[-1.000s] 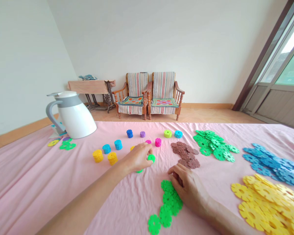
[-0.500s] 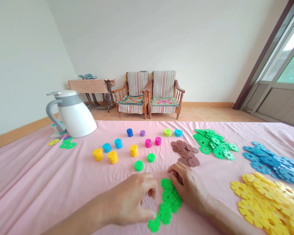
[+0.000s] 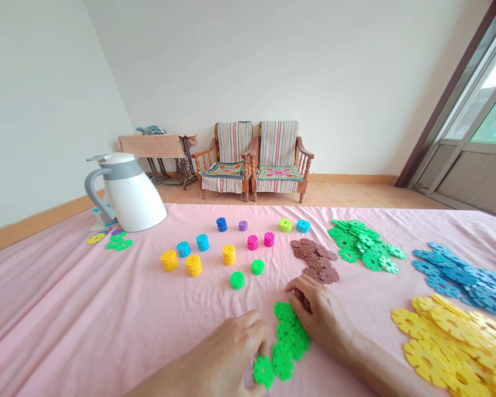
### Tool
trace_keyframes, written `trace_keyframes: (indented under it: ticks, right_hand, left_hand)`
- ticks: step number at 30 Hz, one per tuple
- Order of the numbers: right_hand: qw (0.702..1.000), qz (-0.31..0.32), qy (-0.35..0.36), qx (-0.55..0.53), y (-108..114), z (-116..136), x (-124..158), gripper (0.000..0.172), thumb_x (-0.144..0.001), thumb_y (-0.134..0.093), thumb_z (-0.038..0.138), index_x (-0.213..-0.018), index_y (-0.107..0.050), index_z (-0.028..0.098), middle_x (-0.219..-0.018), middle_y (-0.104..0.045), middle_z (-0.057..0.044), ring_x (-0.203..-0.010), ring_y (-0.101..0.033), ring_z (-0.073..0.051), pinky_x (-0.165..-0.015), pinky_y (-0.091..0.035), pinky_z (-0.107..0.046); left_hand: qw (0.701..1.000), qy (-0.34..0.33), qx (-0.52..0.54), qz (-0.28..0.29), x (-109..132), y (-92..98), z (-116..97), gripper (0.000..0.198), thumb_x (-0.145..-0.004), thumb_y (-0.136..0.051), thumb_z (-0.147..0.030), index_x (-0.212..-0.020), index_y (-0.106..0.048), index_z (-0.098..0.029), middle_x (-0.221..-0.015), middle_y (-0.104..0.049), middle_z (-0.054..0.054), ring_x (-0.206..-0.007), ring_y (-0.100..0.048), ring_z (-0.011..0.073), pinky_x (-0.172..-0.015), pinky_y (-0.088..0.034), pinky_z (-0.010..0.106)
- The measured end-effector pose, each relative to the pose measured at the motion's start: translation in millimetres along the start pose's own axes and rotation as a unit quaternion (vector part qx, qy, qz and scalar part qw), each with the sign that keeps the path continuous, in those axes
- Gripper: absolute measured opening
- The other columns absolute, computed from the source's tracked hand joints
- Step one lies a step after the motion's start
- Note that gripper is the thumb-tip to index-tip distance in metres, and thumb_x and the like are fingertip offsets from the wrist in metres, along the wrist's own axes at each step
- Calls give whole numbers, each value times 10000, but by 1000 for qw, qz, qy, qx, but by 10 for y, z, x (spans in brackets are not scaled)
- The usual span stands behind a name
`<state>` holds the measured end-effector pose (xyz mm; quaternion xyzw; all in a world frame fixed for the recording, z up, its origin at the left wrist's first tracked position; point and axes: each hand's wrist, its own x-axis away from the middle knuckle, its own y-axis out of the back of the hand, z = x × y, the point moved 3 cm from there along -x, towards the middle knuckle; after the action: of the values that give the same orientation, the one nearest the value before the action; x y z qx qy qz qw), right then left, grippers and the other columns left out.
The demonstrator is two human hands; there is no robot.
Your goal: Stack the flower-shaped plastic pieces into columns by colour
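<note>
Pink cloth (image 3: 66, 309): hands at a green flake row (image 3: 290, 339).
Small stacks of coloured flakes (image 3: 228, 255) stand just beyond the row. Left hand (image 3: 227, 358), lower than half a second back, touches the end flake (image 3: 263, 371), grip unclear. Right hand (image 3: 320, 314) rests curled against the row's far end, not gripping.

The left hand (image 3: 231, 355) comes in low from the bottom edge, knuckles up, its fingers curled downward with the tips out of sight beneath the palm. The right hand (image 3: 320, 315) sits apart to its right, back arched, fingers bent and bunched forward. The right forearm (image 3: 380, 366) slants toward the lower right corner.
</note>
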<state>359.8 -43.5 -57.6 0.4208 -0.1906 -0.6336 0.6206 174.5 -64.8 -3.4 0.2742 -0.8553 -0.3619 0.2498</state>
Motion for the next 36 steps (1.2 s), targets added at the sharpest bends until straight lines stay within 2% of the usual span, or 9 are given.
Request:
trace_keyframes:
  ticks: [2,5,10,12,15,20,36]
  right_hand:
    - [1000,-2,-1,0,-5,-5,-1,137,-826,-452,151,-839,-580,199,-717,-557,2,-590,-490,-128,-545,-310,-244]
    - [1000,0,-1,1,-5,-7,4,136,-829,-449,153,-835,-577,199,-717,-551,2,-589,-485,-127,-544,-306,-244]
    - [1000,3,0,1,-1,-3,10,131,-825,-451,156,-836,-576,197,-700,-539,7,-578,-477,-124,-539,-299,-246]
    - [1000,2,2,1,-3,-2,8,135,-825,-448,153,-835,-576,195,-702,-540,6,-579,-479,-123,-541,-301,-246]
    - [1000,-5,5,1,-10,-7,5,134,-822,-451,153,-830,-578,193,-694,-540,6,-574,-479,-122,-537,-301,-246]
    - [1000,-9,13,0,-17,-16,4,146,-824,-445,157,-836,-585,195,-702,-547,2,-581,-489,-123,-541,-310,-243]
    - [1000,4,5,2,-8,4,2,141,-826,-448,143,-841,-578,196,-714,-537,7,-605,-489,-126,-558,-310,-243]
  left_hand:
    - [1000,-7,-7,-19,6,9,15,233,-574,-567,-70,-750,-524,-215,-811,-548,-23,-715,-512,147,-631,-383,250]
    - [996,-13,-27,-80,-19,119,56,236,-556,-518,-70,-745,-508,-210,-779,-541,-23,-694,-509,149,-598,-371,253]
    - [977,1,-71,-200,-238,487,205,203,-584,-527,-103,-758,-491,-201,-792,-553,-11,-683,-518,153,-583,-364,250]
    - [970,2,-84,-227,-377,615,267,187,-603,-549,-126,-767,-494,-195,-788,-560,-8,-676,-528,153,-573,-366,244]
    - [968,-5,-98,-230,-590,712,334,185,-598,-577,-132,-750,-493,-193,-749,-560,-13,-678,-543,158,-568,-367,235]
    - [971,-9,-114,-212,-822,709,383,174,-585,-602,-124,-717,-508,-189,-697,-557,-19,-681,-563,171,-562,-370,231]
    - [974,-2,-138,-181,-949,721,443,168,-576,-592,-117,-700,-509,-194,-672,-560,-25,-676,-568,177,-552,-365,228]
